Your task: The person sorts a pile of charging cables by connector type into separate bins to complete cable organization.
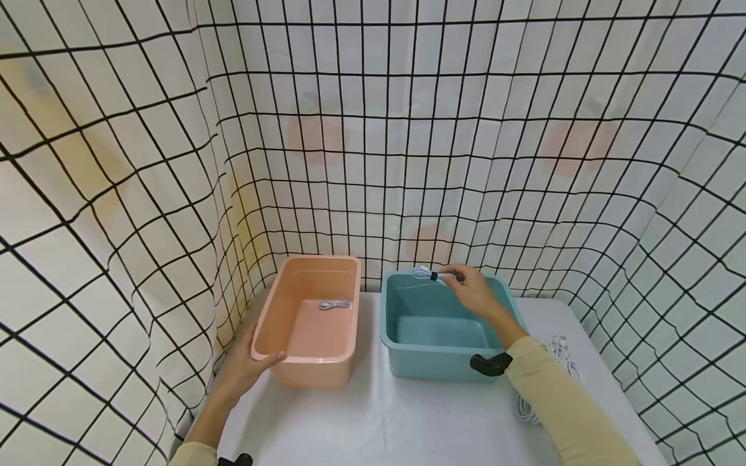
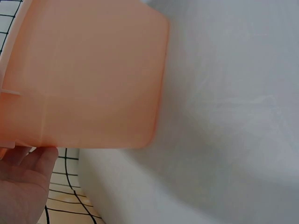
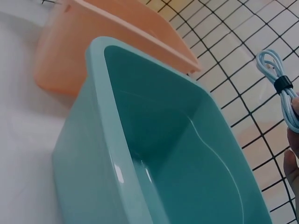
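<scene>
Here's your right hand [image 1: 471, 294], up over the far side of the teal bin [image 1: 437, 364], and the fingers are pinching a looped pale cable [image 3: 270, 63]! That coil sits above the far rim, its black tie [image 3: 283, 84] round the middle, loops poking out to the left of your grip. Over on the other side, your left hand [image 1: 241, 369] has hold of the near-left corner of the orange bin [image 1: 311, 374], thumb laid along the near rim, the other fingers on the outer wall. Inside that orange bin, a second bundled cable [image 1: 334, 304] lies on the floor, close to the right wall. Both bins stand side by side on the white worktop [image 1: 379, 421], a gap between them. Out right, beside your sleeve [image 1: 559, 395], more white cables [image 1: 524, 411] lie coiled, partly covered by your forearm. Behind everything rises the black grid [image 1: 384, 155].
</scene>
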`<state>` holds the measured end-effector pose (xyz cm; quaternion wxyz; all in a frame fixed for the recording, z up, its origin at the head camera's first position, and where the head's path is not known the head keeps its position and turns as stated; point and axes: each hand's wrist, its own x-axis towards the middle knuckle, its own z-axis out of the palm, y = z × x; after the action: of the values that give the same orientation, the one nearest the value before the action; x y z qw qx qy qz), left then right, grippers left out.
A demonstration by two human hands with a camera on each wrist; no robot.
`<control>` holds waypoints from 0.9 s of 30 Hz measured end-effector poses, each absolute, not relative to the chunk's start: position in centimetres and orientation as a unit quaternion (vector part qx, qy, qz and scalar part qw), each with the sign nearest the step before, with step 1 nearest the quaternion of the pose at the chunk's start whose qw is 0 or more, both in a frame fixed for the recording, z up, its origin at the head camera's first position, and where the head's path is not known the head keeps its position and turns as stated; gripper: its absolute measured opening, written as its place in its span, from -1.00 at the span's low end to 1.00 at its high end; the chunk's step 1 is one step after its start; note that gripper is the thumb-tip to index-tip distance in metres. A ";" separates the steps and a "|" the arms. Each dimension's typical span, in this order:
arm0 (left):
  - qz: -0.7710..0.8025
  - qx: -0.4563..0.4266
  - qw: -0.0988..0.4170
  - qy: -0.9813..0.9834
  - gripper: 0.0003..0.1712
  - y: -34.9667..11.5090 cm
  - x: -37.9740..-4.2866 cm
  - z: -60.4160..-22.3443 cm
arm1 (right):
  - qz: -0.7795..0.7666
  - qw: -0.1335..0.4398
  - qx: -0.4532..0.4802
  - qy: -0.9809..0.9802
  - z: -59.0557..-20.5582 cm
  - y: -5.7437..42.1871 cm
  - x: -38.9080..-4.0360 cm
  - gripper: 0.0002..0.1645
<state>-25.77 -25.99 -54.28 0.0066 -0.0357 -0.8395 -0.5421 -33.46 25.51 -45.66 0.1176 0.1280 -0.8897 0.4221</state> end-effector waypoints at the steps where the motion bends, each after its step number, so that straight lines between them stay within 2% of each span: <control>1: -0.542 -0.035 0.007 -0.840 0.25 -26.0 -25.8 -54.3 | 0.424 0.118 0.128 -0.889 -45.7 25.4 -33.5 -0.69; 27: -0.537 -0.032 0.019 -0.843 0.27 -26.1 -25.9 -54.7 | 0.459 0.097 0.164 -0.868 -46.7 19.3 -36.3 -0.76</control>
<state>-25.91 -26.12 -54.65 0.0186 -0.0316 -0.8431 -0.5365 -36.25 19.34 -46.73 0.0966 0.1641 -0.8676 0.4593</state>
